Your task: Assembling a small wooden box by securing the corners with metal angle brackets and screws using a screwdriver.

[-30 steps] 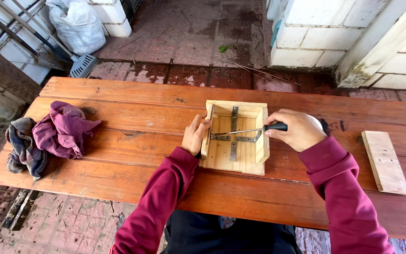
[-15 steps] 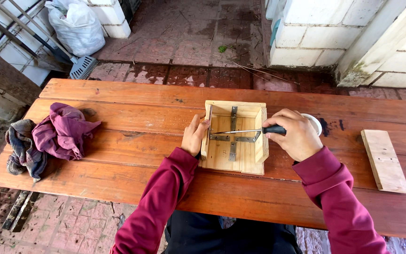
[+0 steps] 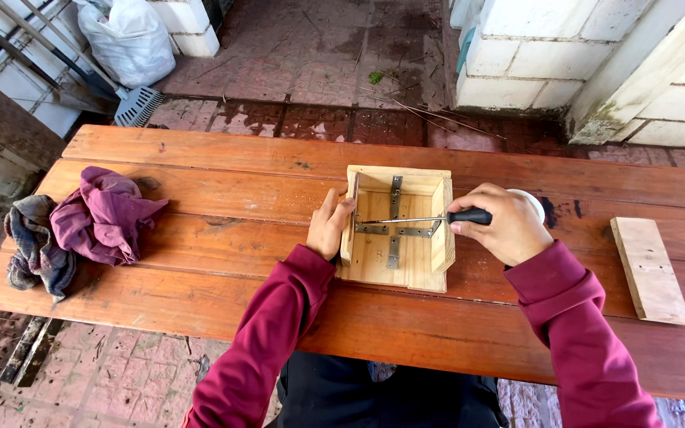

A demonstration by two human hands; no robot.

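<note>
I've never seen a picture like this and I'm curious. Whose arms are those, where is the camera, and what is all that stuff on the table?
The camera sits on a person's head and looks down, so you see that person's own two arms in dark red sleeves. In front is a long wooden table standing outdoors. In the middle lies a small open wooden box with metal brackets inside. The left hand presses against the box's side. The right hand holds a screwdriver with a black handle, its tip pointing into the box. On the left lie crumpled cloths, and on the right a loose flat piece of wood.
</note>
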